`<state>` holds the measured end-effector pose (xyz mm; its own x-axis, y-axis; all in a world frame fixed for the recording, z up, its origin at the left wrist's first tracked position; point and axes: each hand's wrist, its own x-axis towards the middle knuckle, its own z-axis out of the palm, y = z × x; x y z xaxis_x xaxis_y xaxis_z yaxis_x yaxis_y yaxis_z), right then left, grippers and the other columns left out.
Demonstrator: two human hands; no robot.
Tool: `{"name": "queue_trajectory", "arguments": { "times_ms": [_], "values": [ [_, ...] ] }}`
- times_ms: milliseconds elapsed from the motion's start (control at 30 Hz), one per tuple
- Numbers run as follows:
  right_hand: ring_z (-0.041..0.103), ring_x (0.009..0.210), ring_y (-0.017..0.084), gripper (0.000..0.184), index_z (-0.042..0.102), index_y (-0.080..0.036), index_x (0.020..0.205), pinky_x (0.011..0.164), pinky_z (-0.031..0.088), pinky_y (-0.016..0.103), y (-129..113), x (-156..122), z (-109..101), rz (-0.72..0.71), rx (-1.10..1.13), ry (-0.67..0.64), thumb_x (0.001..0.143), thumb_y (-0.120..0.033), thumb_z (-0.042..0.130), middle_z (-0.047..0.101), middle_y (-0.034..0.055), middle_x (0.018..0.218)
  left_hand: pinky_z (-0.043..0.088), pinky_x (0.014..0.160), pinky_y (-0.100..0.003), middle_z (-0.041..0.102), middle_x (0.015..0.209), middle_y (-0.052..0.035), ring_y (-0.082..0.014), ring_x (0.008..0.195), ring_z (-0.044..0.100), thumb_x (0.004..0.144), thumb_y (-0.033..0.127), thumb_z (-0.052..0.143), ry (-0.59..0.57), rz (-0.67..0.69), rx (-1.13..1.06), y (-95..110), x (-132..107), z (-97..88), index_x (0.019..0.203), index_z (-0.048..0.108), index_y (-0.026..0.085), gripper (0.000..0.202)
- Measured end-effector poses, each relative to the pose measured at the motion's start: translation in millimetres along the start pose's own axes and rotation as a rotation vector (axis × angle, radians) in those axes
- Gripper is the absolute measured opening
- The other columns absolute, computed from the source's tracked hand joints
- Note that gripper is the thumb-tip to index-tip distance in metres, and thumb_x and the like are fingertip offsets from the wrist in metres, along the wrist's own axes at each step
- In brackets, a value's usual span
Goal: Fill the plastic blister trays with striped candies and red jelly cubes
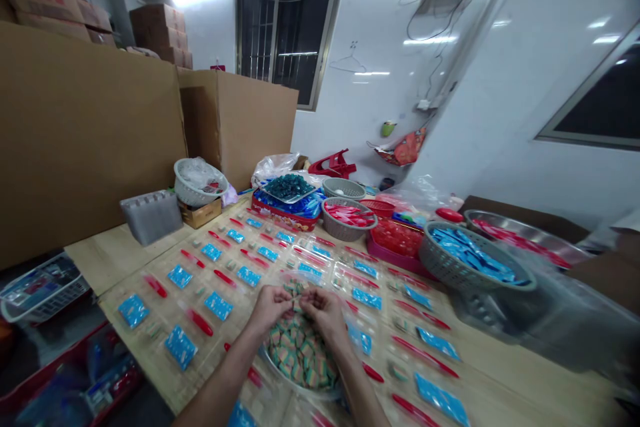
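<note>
My left hand (270, 308) and my right hand (326, 313) meet above a metal bowl (295, 381) heaped with small striped pieces (299, 350) in green, pink and yellow. The fingertips of both hands pinch a small striped piece (298, 296) between them, and the fingers partly hide it. Around the bowl, clear plastic trays (373, 310) lie in rows on the wooden table (505, 363). They hold blue packets (219, 305), red sticks (201, 322) and small pale items. The bowl covers part of these trays.
A grey basket of blue packets (473, 260) and a steel basin (520, 233) stand at the right. Further baskets and a red tray sit at the back. Tall cardboard sheets (85, 140) rise along the left edge, with red and white crates (45, 290) below it.
</note>
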<state>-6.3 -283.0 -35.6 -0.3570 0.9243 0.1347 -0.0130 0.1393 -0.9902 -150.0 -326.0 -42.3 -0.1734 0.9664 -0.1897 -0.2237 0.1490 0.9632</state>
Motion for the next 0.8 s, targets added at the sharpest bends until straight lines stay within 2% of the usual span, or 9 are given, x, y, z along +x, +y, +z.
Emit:
{"name": "queue_trajectory", "arguments": {
  "times_ms": [167,233,333,467,533,667,800],
  "values": [
    [0.056,0.059,0.016,0.005,0.061,-0.016,0.068,0.056,0.043,0.025,-3,-2,5,-0.057,-0.213,0.036,0.064,-0.018,0.058,0.060,0.0002,0.062,0.047,0.051,-0.026,0.063,0.050,-0.0007,-0.0141,0.046,0.058,0.050,0.028,0.073,-0.014,-0.018,-0.011,2,-3,1.3,0.064,0.061,0.012,0.024],
    [0.056,0.060,0.017,0.006,0.061,-0.017,0.068,0.056,0.042,0.025,-4,-3,6,-0.083,-0.300,0.039,0.065,-0.018,0.056,0.060,0.0005,0.063,0.045,0.049,-0.025,0.062,0.049,0.0002,-0.0133,0.044,0.057,0.050,0.026,0.073,0.002,0.018,0.013,2,-3,1.0,0.063,0.060,0.013,0.023],
    [0.055,0.061,0.017,0.008,0.062,-0.017,0.068,0.058,0.039,0.026,-7,-6,4,-0.117,-0.491,0.031,0.069,-0.019,0.054,0.060,0.0012,0.063,0.043,0.048,-0.023,0.058,0.048,0.0023,-0.0121,0.044,0.055,0.053,0.025,0.072,0.086,0.120,0.052,2,-2,-0.4,0.062,0.060,0.013,0.019],
    [0.055,0.081,0.022,0.015,0.066,-0.019,0.070,0.072,0.032,0.032,-13,-15,6,-0.176,-0.903,-0.082,0.069,-0.013,0.052,0.065,0.0052,0.078,0.044,0.051,-0.022,0.060,0.055,0.0013,-0.0126,0.052,0.056,0.056,0.021,0.069,0.153,0.220,0.087,2,-1,-2.1,0.064,0.062,0.014,0.013],
    [0.053,0.089,0.024,0.018,0.066,-0.019,0.072,0.076,0.028,0.034,-16,-18,7,-0.197,-1.016,-0.154,0.067,-0.011,0.051,0.064,0.0069,0.086,0.044,0.054,-0.021,0.062,0.060,0.0000,-0.0133,0.057,0.058,0.056,0.018,0.067,0.157,0.244,0.112,1,-1,-2.9,0.065,0.062,0.014,0.010],
    [0.052,0.089,0.023,0.020,0.060,-0.018,0.074,0.075,0.027,0.033,-18,-20,7,-0.204,-0.990,-0.198,0.065,-0.007,0.046,0.062,0.0054,0.085,0.043,0.054,-0.020,0.061,0.060,0.0002,-0.0127,0.058,0.056,0.057,0.014,0.064,0.174,0.264,0.171,-5,3,-4.4,0.065,0.062,0.014,0.008],
    [0.051,0.073,0.018,0.015,0.057,-0.018,0.068,0.069,0.030,0.029,-12,-15,1,-0.173,-0.806,-0.223,0.063,-0.009,0.046,0.058,-0.0001,0.069,0.040,0.051,-0.019,0.058,0.056,0.0019,-0.0111,0.053,0.053,0.058,0.013,0.064,0.170,0.260,0.202,-9,6,-5.2,0.065,0.061,0.014,0.007]
  ]
}}
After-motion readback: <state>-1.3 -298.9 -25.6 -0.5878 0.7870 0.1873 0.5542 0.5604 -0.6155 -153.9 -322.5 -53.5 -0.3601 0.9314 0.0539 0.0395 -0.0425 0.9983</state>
